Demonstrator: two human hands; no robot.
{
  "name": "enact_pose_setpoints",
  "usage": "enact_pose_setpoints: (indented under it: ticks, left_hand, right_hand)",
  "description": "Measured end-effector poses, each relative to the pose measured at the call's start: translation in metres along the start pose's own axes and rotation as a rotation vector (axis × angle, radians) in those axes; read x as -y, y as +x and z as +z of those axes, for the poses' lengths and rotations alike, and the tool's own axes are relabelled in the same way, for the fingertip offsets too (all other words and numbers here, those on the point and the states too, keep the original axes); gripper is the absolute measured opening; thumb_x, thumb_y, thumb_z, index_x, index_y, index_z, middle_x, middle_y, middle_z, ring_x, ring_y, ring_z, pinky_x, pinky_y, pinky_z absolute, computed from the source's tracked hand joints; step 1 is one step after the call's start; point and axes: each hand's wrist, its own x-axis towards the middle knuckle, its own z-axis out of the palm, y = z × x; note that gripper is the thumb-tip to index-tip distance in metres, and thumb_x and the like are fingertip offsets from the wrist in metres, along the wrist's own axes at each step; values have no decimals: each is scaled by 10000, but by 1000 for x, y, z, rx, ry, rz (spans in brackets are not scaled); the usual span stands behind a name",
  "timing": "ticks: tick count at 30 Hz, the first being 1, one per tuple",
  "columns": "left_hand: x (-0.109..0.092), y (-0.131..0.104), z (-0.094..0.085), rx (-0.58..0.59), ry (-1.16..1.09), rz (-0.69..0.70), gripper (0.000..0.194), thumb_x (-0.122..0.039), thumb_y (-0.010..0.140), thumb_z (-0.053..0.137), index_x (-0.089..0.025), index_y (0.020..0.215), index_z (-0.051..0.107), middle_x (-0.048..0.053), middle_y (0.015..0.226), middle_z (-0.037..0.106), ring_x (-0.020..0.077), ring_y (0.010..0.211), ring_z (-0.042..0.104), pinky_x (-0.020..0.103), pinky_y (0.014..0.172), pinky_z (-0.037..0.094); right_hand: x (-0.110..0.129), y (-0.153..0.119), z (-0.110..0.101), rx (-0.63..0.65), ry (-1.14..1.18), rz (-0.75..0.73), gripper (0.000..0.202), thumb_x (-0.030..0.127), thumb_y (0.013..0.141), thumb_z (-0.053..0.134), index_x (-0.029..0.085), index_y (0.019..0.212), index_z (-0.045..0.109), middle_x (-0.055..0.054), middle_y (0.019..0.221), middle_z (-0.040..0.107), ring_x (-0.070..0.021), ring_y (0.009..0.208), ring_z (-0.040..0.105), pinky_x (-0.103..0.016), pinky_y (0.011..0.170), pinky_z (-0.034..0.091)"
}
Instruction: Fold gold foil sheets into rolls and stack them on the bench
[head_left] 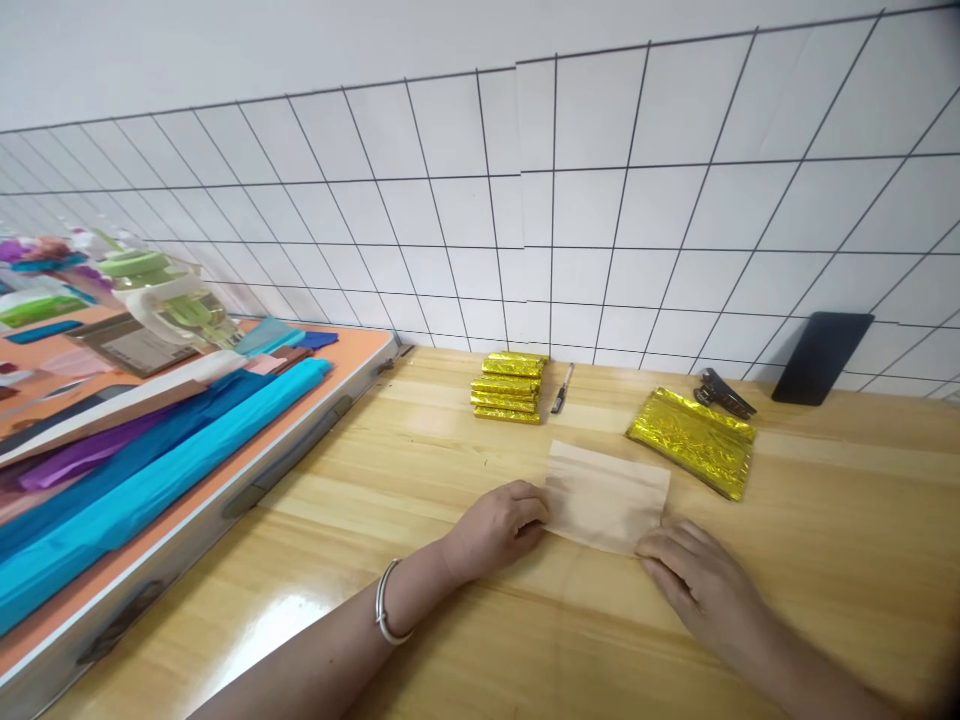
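Left hand [499,528] and right hand [697,580] gripped the near corners of a thin, beige, rectangular paper-like sheet [606,496] over the pale wooden table [405,460]. Likely squaring step; next move called for even tension.

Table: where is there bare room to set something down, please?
Bare table shows between the orange board and gold foil strips; nearer than the beige sheet, between left hand and right hand; and in front of the black slab. Crowded: the orange board, with coloured paper.
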Motion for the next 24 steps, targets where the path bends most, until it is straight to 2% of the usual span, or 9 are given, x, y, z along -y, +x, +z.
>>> enact_pose_setpoints:
  ticks: [6,10,14,17,24]
  left_hand:
    - [4,1,-1,-12,-69,-25,127,-200,868,496,-180,841,618,49,879,649,153,885,576,261,815,442]
    - [1,3,3,-90,-46,-155,181,-305,882,502,-196,820,632,29,773,652,158,820,574,289,802,429]
    - [-3,4,10,-126,-38,-266,180,-289,886,493,-205,824,640,10,760,652,149,759,561,276,745,419]
    - [-7,6,15,-146,-6,-332,159,-276,875,504,-207,838,643,10,772,653,157,765,569,271,714,408]
    - [-16,11,19,-177,109,-411,73,-274,824,573,-212,827,610,-7,767,644,178,770,572,303,727,385]
  right_hand:
    - [-1,2,-2,36,77,65,139,226,891,439,231,904,578,-45,895,626,-189,839,545,-343,753,444]
    - [-2,3,-2,-12,161,190,177,288,892,424,227,841,582,-35,791,615,-181,766,556,-310,682,452]
    - [-1,7,-3,-13,199,358,231,329,887,407,223,753,563,-1,691,578,-158,668,534,-272,614,428]
    - [0,12,-3,-20,147,436,240,335,872,412,221,704,540,22,633,551,-141,603,508,-247,558,390]
    - [-2,19,1,24,-42,478,169,326,822,453,233,725,555,20,646,583,-147,605,520,-241,521,326]
